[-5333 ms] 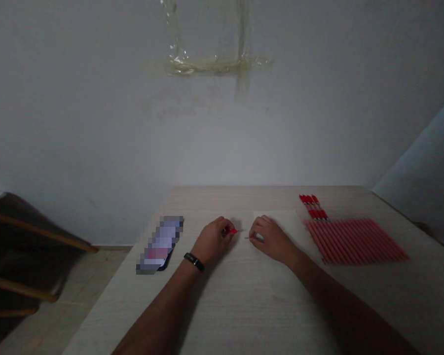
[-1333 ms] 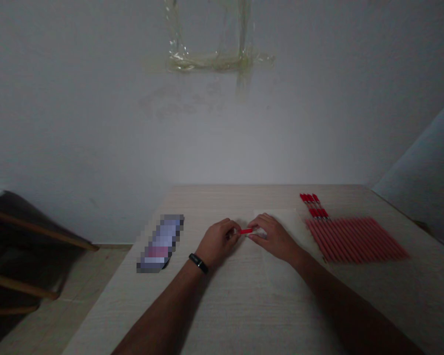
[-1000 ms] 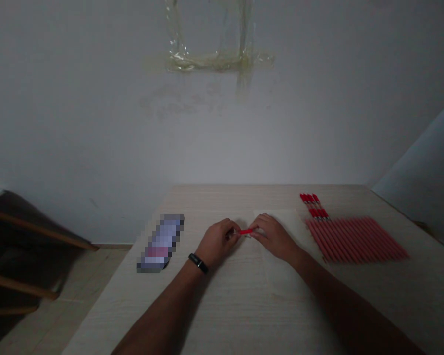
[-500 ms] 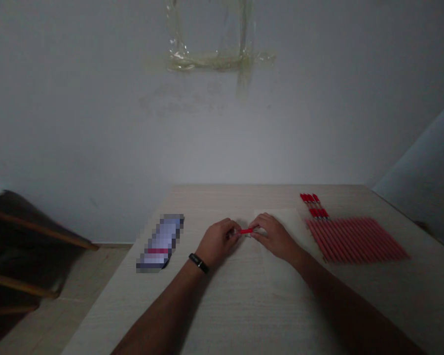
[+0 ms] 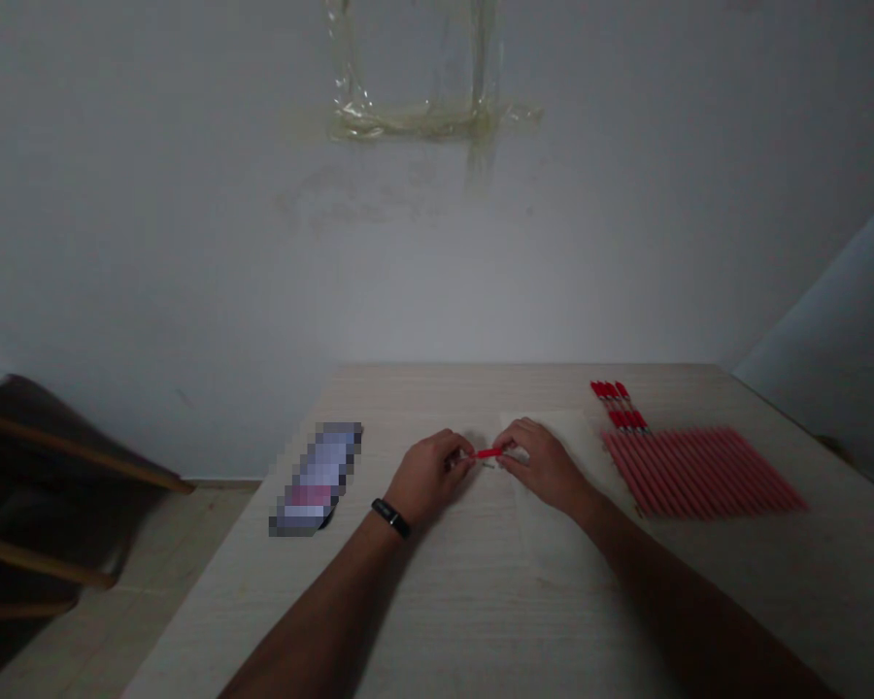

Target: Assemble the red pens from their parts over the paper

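My left hand [image 5: 431, 468] is closed, its thumb and fingertips pinching the left end of a red pen [image 5: 489, 453]. On the other side my right hand [image 5: 539, 458] is closed on the pen's right end. The pen lies level between the two hands, low over the table; its ends are covered by my fingers. Just under it is a small thin piece [image 5: 487, 465], too small to make out.
On the right lies a row of many slim red sticks [image 5: 703, 473], like pencils. Several red pens [image 5: 619, 406] lie behind them. A phone [image 5: 317, 476] with a blurred screen is on the left of the pale table [image 5: 452, 602]. A wall [image 5: 189, 243] stands behind.
My right hand has shifted very slightly to the right, and the red part of the pen with it. My left hand stays nearly in place.
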The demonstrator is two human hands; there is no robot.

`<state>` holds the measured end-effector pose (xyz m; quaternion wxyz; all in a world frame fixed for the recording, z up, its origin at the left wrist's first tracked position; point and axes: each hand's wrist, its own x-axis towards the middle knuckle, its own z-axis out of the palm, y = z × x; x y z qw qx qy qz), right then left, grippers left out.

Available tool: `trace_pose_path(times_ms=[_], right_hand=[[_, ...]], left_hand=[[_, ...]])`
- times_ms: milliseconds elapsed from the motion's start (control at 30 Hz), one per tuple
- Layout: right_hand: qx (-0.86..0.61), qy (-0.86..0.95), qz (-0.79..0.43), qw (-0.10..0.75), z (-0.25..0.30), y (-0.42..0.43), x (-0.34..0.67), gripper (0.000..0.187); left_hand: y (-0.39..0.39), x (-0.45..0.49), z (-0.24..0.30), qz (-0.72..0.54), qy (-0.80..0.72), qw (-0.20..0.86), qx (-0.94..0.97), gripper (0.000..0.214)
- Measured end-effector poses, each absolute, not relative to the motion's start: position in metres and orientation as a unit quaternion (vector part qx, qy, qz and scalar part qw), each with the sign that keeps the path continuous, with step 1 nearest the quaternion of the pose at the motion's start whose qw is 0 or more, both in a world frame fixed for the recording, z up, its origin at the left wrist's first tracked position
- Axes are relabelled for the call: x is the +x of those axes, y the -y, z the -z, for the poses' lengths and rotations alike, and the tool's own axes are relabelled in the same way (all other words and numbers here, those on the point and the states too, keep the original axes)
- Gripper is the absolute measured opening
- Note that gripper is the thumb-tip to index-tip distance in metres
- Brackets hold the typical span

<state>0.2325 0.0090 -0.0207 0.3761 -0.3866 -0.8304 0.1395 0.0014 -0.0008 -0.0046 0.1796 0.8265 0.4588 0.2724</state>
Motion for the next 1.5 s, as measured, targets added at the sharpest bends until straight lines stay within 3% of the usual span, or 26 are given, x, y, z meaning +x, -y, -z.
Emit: trace_pose_path(times_ms=[400,967,1500], right_hand=[[-0.377,0.849,-0.139,0.343,0.021,-0.01,0.235,0.004],[-0.369,0.845,-0.13,0.365,0.019,-0.008,0.232,0.017],[-0.449,0.79,-0.136,0.395,0.022,-0.017,0.241,0.011]], left_hand=[[0.0,0.001,0.006,-0.268,-0.469,0.167,0.825,0.014],[0.001,0.002,0.006,-0.254,-0.476,0.172,0.824,0.012],[-0.017,-0.032,-0.006,-0.282,-0.521,0.142,0.793,0.013]])
